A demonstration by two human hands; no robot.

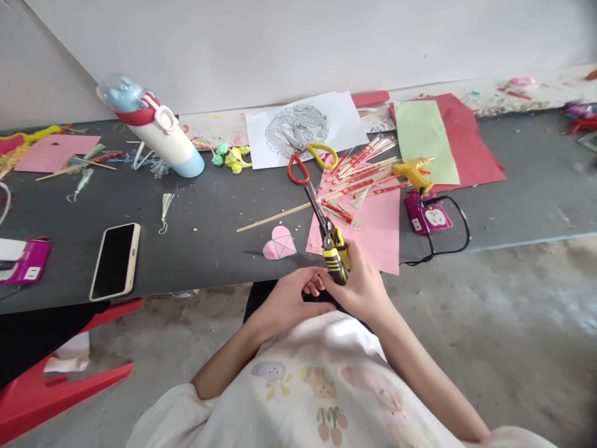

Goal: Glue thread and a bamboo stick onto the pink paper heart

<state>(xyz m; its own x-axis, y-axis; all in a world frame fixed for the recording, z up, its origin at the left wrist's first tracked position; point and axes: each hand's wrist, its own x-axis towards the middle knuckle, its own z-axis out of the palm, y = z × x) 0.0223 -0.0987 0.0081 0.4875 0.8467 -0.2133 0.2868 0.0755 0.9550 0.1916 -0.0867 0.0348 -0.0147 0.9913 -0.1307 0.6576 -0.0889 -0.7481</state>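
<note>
Right hand [364, 287] at grey table [214, 202] — pale wall [303, 46].

FYI it's just 1 cam, worn on your head, so you get your own POV, facing fwd and tilted down. Your shirt [298, 398] fills the near middle, prob the closest thing to the lens, w/ your left hand [284, 295] and right hand [364, 286] a bit further out, approx center. Past those you're looking down across the table [214, 202], which runs left to right, to the wall [317, 50] on the far side. View's wide enough to get a red chair [93, 389] near left and floor [471, 330] near right. Table's near edge slants, higher on the right. Pic's squished in height by 1/4 btw.
</note>
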